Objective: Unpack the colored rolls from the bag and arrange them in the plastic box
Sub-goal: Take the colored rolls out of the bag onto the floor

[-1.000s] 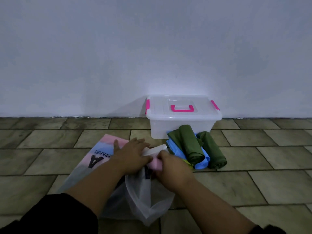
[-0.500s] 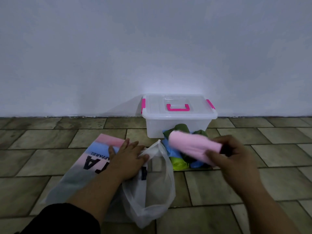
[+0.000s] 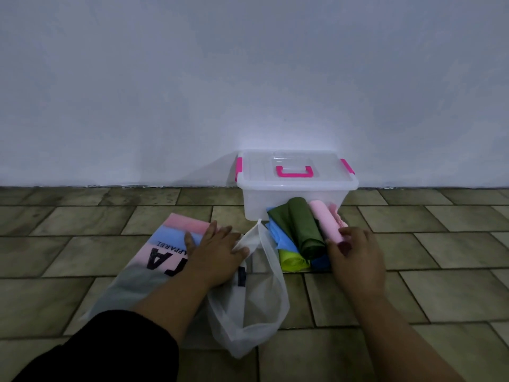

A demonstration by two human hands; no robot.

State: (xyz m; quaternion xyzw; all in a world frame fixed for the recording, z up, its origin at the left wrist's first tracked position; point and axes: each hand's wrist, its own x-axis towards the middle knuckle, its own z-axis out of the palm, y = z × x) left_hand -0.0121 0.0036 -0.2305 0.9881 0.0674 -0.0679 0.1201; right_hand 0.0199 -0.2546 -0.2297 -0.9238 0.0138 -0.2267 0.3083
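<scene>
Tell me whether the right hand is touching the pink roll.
Touching. In the head view the right hand holds the near end of the pink roll with no gap.

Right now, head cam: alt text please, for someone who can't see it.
A person's right hand grips the near end of a pale pink fabric roll lying on a pile of dark green, blue and yellow-green rolls, on tiled floor before a lidded clear plastic box with pink latches. The left hand presses flat on a translucent printed plastic bag.
</scene>
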